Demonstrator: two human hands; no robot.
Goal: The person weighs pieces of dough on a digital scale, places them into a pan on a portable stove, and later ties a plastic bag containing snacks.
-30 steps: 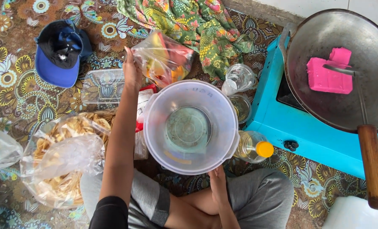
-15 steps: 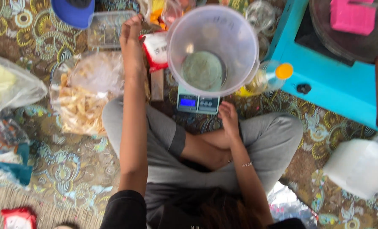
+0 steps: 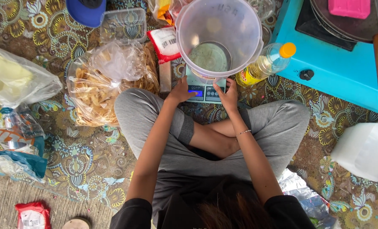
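On the floor mat btwn the knees, both hands had come in to the scale: left hand off the far packets, now on its left edge, fingers loosely curled; right hand on its right, fingers spread. Tub sat on top. Crisp bag close left, oil bottle close right; little room.

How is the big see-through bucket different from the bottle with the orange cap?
The clear plastic bucket stands upright on the small kitchen scale; the clear oil bottle with the orange cap lies on its side on the mat. The bucket is open-topped and looks empty; the bottle is capped and holds yellow liquid. The bucket is far wider. Both are see-through plastic.
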